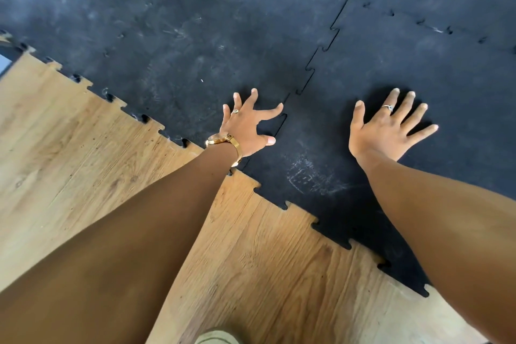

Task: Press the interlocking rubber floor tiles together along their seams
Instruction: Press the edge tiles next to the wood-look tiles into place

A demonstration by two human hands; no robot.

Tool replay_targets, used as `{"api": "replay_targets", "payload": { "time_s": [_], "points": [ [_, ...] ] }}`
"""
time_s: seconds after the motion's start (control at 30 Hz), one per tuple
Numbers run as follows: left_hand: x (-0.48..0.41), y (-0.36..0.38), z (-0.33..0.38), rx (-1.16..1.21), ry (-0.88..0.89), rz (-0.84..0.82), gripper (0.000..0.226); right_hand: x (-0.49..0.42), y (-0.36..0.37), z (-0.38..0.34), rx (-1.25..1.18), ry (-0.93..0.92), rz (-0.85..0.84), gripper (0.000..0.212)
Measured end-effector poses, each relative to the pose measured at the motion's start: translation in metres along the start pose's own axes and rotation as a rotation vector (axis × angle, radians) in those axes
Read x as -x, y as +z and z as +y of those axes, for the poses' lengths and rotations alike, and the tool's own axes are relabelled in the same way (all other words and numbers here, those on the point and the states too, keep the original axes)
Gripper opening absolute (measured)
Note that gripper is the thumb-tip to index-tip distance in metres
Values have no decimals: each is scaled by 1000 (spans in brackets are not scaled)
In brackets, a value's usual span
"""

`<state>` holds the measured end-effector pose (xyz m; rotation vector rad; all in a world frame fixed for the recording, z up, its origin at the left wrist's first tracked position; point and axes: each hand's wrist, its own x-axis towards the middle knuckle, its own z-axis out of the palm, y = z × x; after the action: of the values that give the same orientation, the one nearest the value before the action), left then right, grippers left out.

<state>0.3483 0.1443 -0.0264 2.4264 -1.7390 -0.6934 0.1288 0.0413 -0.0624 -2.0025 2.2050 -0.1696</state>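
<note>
I see black rubber floor tiles (195,36) laid over a wooden floor (83,148), their toothed edges running diagonally across the view, with a jigsaw seam (315,64) between two tiles leading down toward my hands. My left hand (247,127), wearing a gold watch (226,142), rests clawed on its fingertips just left of that seam, fingers spread and gripping nothing. My right hand (388,128) lies flat and splayed, palm down, on the tile to the right of the seam.
</note>
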Motion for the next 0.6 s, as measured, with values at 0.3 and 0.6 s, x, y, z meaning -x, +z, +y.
{"api": "replay_targets", "payload": {
  "time_s": [0.3, 0.6],
  "points": [
    [20, 4, 26, -224, -81, -85, 82, 2, -2, 3, -13, -3, -7, 78],
    [10, -34, 44, -142, -220, -125, 67, 58, -21, 33, -17, -260, -250, 88]
  ]
}}
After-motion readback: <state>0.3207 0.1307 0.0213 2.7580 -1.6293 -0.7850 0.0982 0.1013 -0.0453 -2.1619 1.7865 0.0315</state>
